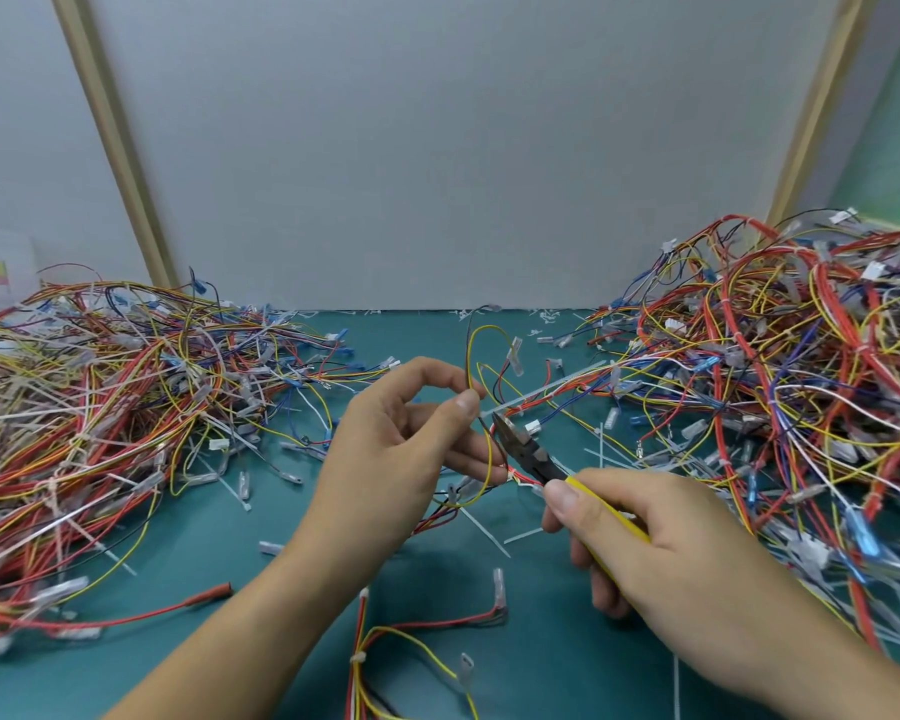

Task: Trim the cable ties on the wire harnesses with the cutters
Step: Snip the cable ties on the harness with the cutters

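While at cable tie [541,389], cutters [533,457] (right hand [645,532])

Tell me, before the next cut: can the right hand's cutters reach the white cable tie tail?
Probably yes: the right hand holds the cutters with their tip close beside the base of the cable tie tail, nothing between; the left hand pinches the harness there.

We read no clear text, a sheet [1,262] at far left with coloured bands, its print too blurred for us
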